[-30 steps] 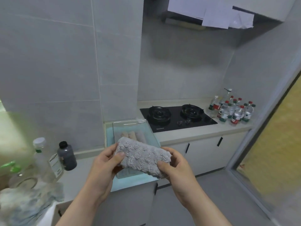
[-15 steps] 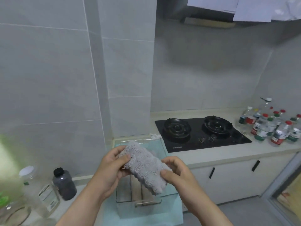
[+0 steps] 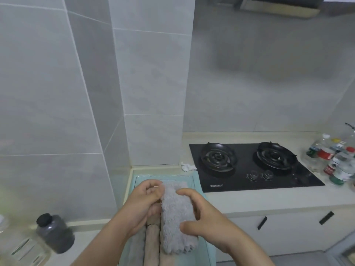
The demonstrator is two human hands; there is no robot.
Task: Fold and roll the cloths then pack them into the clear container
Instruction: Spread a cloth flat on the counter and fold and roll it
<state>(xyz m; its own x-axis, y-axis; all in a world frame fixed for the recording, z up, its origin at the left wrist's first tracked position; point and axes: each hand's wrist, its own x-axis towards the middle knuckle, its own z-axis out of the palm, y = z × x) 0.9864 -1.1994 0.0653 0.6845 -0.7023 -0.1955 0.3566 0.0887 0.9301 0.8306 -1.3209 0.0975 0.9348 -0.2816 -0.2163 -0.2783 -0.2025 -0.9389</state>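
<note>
Shaggy grey rolled cloth point(image 3: 176, 217), between your hands. Your left hand point(image 3: 142, 206) pinches its top; your right hand point(image 3: 207, 225) clasps its side.

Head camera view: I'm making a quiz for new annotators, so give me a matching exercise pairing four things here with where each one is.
Things
1. grey fluffy rolled cloth
2. black two-burner gas hob
3. dark grey bottle with a black cap
4. crumpled white tissue

Places
A. on the counter at lower left
B. gripped by the left hand and right hand over the clear container
C. set into the counter at right
D. on the counter just left of the hob

Pairs: 1-B, 2-C, 3-A, 4-D
</note>
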